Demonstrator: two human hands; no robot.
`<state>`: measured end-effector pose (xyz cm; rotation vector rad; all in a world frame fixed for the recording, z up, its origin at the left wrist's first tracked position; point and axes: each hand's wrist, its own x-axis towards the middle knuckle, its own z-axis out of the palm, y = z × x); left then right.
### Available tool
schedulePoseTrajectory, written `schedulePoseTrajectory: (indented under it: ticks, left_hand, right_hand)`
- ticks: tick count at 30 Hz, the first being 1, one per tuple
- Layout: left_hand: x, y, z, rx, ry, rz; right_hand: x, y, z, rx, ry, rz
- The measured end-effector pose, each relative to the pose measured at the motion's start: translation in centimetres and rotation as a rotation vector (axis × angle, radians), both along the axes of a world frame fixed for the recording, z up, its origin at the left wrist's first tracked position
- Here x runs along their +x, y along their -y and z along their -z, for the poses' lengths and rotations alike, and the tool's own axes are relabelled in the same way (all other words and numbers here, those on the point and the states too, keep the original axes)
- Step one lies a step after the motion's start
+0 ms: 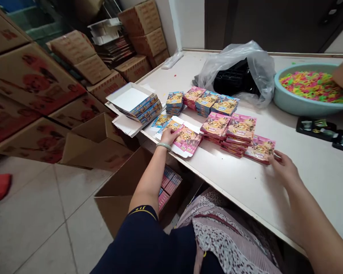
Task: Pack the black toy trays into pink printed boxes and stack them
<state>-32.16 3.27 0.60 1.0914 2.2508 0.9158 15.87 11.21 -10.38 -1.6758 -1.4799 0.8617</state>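
Note:
My left hand (169,138), a green bangle at its wrist, is closed on the left edge of a flattened pink carton (187,139) near the table's front edge. To the right, my right hand (284,167) pinches the end of a small pink printed box (260,148), which lies against a stack of pink boxes (240,131). Another pink stack (215,125) stands just left of that one. Behind them are stacks of blue boxes (207,101). Flat blue cartons (162,121) lie partly beneath the pink carton.
Open display trays (134,99) are piled at the table's left end. At the back sits a clear plastic bag (242,57) with black contents; right of it, a blue basin (305,106) of colourful small pieces. Below the edge stands an open cardboard box (117,194) containing packed boxes.

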Motion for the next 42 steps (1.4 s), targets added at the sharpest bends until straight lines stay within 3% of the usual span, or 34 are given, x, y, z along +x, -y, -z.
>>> schedulePoseTrajectory:
  ticks: [3, 5, 8, 10, 12, 14, 16, 18, 21, 26, 30, 32, 35, 38, 40, 42]
  left_hand:
    - [-1.1, -0.2, -0.9, 0.04, 0.108, -0.032]
    - [-1.6, 0.0, -2.4, 0.085, 0.165, -0.05]
    - [-0.5, 1.1, -5.6, 0.224, 0.293, -0.011]
    - [2.7, 2.0, -7.3, 0.345, 0.425, 0.135]
    - [7.9, 2.8, -8.2, 0.351, 0.449, 0.371]
    - [14.1, 3.2, -8.0, 0.335, 0.408, 0.584]
    - [19.7, 3.2, -7.1, 0.382, 0.372, 0.712]
    - [23.9, 3.0, -5.9, 0.422, 0.311, 0.808]
    - [27.0, 2.5, -4.7, 0.529, 0.154, 0.923]
    - [28.8, 2.4, -4.3, 0.62, -0.133, 1.174]
    - [29.2, 2.4, -3.5, 0.519, -0.259, 1.191]
    - [29.0, 2.2, -2.8, 0.486, -0.153, 1.14]
    - [28.6, 2.0, -1.7, 0.461, 0.19, 0.922]
    - [28.6, 2.1, -0.6, 0.327, 0.633, 0.75]
    - [28.8, 2.2, 0.3, 0.192, 0.874, 0.712]
    - [29.1, 2.4, 1.1, 0.104, 1.036, 0.678]
  right_hand:
    - [0.4, 1.3, -0.1, -0.123, -0.13, -0.036]
    - [0.4, 1.9, -0.9, -0.135, -0.196, -0.045]
    - [-0.5, 3.6, -4.6, -0.044, -0.149, 0.065]
    - [-1.7, 5.7, -8.4, 0.131, -0.179, 0.016]
    - [-3.1, 8.0, -12.4, 0.369, -0.194, -0.185]
    - [-4.4, 9.8, -15.3, 0.547, -0.083, -0.379]
    - [-4.9, 10.7, -16.5, 0.616, 0.055, -0.406]
    - [-4.3, 10.9, -16.4, 0.576, 0.13, -0.298]
    - [-1.9, 10.8, -15.4, 0.345, 0.057, -0.21]
    - [1.7, 11.0, -14.9, -0.029, -0.296, -0.309]
    - [2.0, 11.2, -15.0, -0.039, -0.423, -0.331]
    - [1.8, 11.6, -14.9, 0.137, -0.293, -0.279]
    - [1.7, 12.8, -14.3, 0.386, -0.083, -0.035]
    - [1.9, 13.9, -12.8, 0.222, -0.228, -0.047]
    - [2.1, 14.2, -11.5, 0.087, -0.375, -0.101]
    - [2.4, 14.3, -10.6, 0.053, -0.434, -0.053]
